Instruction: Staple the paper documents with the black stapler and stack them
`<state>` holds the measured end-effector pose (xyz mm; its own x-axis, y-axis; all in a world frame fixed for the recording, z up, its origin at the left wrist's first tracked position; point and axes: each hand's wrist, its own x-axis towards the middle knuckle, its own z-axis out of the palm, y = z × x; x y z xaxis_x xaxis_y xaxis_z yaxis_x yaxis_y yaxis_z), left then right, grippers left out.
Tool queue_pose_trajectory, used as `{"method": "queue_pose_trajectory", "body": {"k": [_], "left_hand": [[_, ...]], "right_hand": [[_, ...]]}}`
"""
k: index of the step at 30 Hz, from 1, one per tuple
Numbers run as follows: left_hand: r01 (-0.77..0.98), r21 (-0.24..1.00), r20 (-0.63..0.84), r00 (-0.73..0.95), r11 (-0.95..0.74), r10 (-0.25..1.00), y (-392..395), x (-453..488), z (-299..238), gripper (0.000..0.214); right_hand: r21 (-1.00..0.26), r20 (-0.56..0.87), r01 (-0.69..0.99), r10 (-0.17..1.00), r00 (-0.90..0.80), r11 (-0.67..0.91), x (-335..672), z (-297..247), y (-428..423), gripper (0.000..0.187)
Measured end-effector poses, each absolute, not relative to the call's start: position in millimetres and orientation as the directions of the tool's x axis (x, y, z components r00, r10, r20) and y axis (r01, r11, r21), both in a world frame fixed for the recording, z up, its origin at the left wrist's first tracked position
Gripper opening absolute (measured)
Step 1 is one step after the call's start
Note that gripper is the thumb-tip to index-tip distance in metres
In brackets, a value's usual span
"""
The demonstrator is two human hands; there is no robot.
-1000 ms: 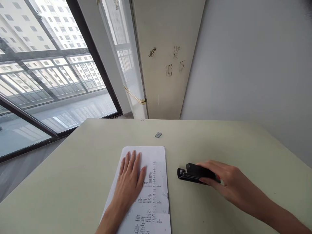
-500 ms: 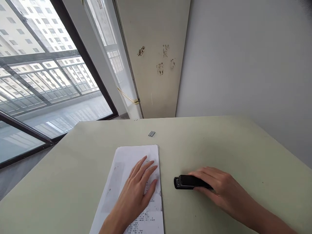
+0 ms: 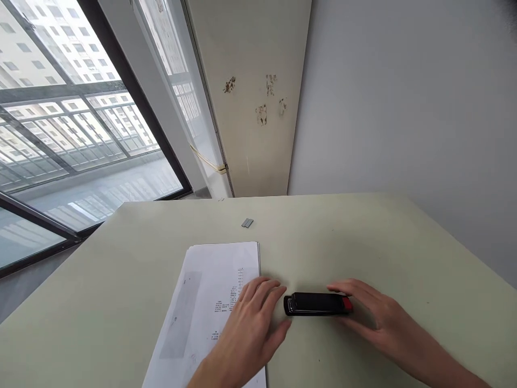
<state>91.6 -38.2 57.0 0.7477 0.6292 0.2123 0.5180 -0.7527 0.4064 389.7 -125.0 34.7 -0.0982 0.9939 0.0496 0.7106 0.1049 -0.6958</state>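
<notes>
A black stapler (image 3: pixel 319 304) with a red rear end lies on the table to the right of a stack of printed paper (image 3: pixel 194 302). My right hand (image 3: pixel 371 312) is at the stapler's red end, fingers on the far side and thumb on the near side, spread loosely around it. Whether its fingertips touch the stapler is hard to tell. Over the right edge of the paper, my left hand (image 3: pixel 254 323) is open, its fingertips and thumb reaching just short of the stapler's left end. Nothing is in it.
Small grey strips of staples (image 3: pixel 247 222) lie beyond the paper, near the far edge of the pale green table (image 3: pixel 100 280). A grey wall (image 3: pixel 404 108) rises on the right, and a window (image 3: pixel 60 108) is on the left.
My left hand has moved right, from the middle of the paper to beside the stapler. My right hand has loosened and slid back, uncovering the stapler's red end.
</notes>
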Motion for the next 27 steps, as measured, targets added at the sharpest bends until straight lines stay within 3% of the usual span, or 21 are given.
{"method": "queue_pose_trajectory", "body": {"k": [6, 13, 17, 22, 27], "left_hand": [[0.540, 0.440, 0.175, 0.732, -0.718, 0.658, -33, 115, 46, 0.055], [0.523, 0.478, 0.159, 0.739, -0.706, 0.655, -25, 126, 40, 0.035], [0.518, 0.515, 0.182, 0.712, -0.683, 0.678, -25, 125, 37, 0.033], [0.528, 0.535, 0.186, 0.688, -0.659, 0.702, -25, 124, 33, 0.034], [0.495, 0.556, 0.224, 0.685, -0.668, 0.693, -24, 120, 29, 0.036]], "right_hand": [[-0.712, 0.038, 0.699, 0.998, -0.045, 0.058, 402, 23, -136, 0.032], [-0.758, 0.058, 0.651, 0.998, 0.003, 0.042, 399, 26, -128, 0.023], [-0.843, -0.154, 0.524, 0.988, -0.018, -0.122, 404, 39, -121, 0.038], [-0.864, -0.456, 0.296, 0.882, -0.117, -0.407, 409, 46, -112, 0.061], [-0.858, -0.509, 0.160, 0.851, -0.133, -0.488, 411, 45, -112, 0.061]]}}
